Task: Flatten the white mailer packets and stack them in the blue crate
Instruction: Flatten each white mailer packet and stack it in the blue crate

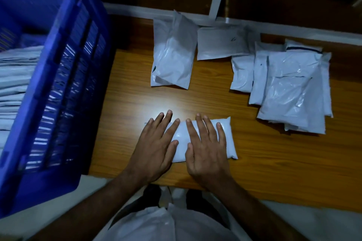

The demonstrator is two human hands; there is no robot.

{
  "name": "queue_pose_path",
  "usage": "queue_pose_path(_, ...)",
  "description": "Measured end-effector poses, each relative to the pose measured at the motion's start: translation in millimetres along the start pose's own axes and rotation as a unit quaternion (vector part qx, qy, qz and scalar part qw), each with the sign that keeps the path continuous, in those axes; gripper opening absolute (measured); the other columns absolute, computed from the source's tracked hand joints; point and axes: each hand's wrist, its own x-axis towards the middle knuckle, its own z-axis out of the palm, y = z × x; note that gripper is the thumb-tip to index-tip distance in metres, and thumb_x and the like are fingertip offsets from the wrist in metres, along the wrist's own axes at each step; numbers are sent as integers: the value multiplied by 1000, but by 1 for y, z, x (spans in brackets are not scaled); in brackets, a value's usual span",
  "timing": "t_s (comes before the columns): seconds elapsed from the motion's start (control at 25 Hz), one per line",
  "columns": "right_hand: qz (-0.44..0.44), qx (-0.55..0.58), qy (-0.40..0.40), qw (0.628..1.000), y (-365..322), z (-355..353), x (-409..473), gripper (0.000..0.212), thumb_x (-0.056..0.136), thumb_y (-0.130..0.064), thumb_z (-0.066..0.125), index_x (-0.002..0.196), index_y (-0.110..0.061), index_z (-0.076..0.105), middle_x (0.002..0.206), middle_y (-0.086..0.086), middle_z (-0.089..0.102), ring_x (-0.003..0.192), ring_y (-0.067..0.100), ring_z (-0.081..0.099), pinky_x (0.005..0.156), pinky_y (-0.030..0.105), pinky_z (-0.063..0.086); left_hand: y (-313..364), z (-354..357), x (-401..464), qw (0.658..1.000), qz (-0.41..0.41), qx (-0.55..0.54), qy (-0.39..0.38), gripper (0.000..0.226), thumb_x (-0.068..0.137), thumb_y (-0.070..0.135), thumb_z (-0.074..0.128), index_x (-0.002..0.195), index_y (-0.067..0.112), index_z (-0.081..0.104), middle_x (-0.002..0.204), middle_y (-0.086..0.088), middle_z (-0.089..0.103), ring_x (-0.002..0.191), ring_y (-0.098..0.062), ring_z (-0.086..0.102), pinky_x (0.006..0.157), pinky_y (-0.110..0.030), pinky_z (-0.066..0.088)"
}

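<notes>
Pressing flat, both hands lie spread on the packet (182, 139) on the desk (264, 162): left hand (156, 146), right hand (207, 148). Sweep outward from the middle to push air out evenly. Crate (58, 84) stands left of them.

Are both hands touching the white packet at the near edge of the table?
Touching. The head view shows the left hand and right hand lying flat, fingers straight, on the packet.

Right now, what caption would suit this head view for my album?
Both hands, left and right, press a white mailer packet flat beside the blue crate.
</notes>
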Motion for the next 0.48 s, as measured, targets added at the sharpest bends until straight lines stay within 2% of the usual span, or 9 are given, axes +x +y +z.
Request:
queue_pose_path(0.16, 8, 52, 6, 999, -5, -11, -3, 62, 104, -36, 38, 162, -16, 33, 171, 11, 24, 159, 25, 18, 128, 51, 13, -1, -13, 2, 999, 20, 38, -19, 58, 108, 40, 27, 162, 20, 23, 171, -2, 7, 158, -18, -1, 127, -47, 5)
queue_pose_path(0.24, 54, 100, 23, 993, 8, -21, -5, 61, 105, -41, 37, 161, -17, 35, 170, 10, 26, 159, 23, 17, 129, 50, 11, 12, -15, 9, 997, 38, 62, -16, 60, 107, 39, 28, 162, 17, 22, 171, -5, 6, 158, -21, -2, 127, -51, 5)
queue_pose_path(0.32, 97, 98, 41, 990, 32, -26, -13, 61, 105, -44, 34, 161, -20, 34, 171, 9, 22, 160, 22, 14, 129, 53, 12, 31, -8, 14, 996, 58, 57, -29, 62, 107, 43, 28, 163, 18, 20, 171, -5, 8, 158, -22, 1, 126, -52, 9)
queue_pose_path(0.48, 68, 106, 27, 992, 56, -12, -20, 59, 108, -43, 33, 164, -25, 27, 174, 7, 13, 161, 22, 9, 128, 54, 16, 38, 5, 18, 996, 53, 63, -46, 63, 107, 48, 28, 163, 23, 18, 171, -3, 9, 158, -22, 7, 126, -49, 13)
